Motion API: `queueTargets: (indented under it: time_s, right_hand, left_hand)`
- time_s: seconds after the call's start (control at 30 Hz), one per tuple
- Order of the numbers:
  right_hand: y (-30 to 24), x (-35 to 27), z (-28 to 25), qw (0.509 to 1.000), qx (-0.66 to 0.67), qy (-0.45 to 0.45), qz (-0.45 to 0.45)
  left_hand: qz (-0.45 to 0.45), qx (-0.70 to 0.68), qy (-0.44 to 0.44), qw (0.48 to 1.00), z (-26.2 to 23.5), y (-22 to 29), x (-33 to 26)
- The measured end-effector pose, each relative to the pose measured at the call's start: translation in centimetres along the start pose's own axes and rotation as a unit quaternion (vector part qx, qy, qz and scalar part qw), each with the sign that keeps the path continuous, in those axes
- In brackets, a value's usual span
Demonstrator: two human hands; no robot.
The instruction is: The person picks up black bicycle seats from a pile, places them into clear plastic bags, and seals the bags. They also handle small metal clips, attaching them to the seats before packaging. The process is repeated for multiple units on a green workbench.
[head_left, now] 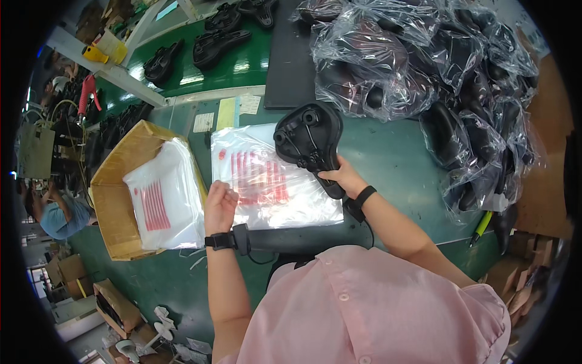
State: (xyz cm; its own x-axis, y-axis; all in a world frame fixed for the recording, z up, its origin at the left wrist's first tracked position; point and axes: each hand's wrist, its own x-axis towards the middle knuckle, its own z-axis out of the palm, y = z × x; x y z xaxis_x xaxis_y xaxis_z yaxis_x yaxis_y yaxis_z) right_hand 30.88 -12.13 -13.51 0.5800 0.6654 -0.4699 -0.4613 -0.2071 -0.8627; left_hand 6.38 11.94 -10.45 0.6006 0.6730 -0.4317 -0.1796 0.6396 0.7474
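Observation:
My right hand grips the narrow nose of a black bicycle saddle, held upside down so its rails and underside face me. The saddle hangs over a stack of clear plastic bags with red print lying flat on the green table. My left hand rests at the left edge of that stack, fingers curled on the top bag. Both wrists wear black bands.
A cardboard box with more red-printed bags stands to the left. A heap of saddles wrapped in clear bags fills the right and back. Bare saddles lie on a green belt behind. Another person sits far left.

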Motion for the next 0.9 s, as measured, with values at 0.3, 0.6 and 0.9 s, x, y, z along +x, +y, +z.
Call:
queueTargets:
  time_s: [0.3, 0.6, 0.9]
  right_hand:
    - [-3.9, -5.4, 2.0, 0.886, -0.393, -0.064, -0.238]
    - [-3.4, -4.5, 3.0, 0.923, -0.366, -0.073, -0.09]
    - [-4.2, -4.0, 0.6, 0.995, 0.058, 0.002, -0.083]
  left_hand:
    - [0.069, 0.307, 0.08, 0.946, 4.9, -2.3, 1.1]
    - [0.358, 0.584, -0.239, 0.688, 15.4, 3.2, -8.4]
    - [0.406, 0.487, -0.464, 0.618, 23.5, -4.3, -13.0]
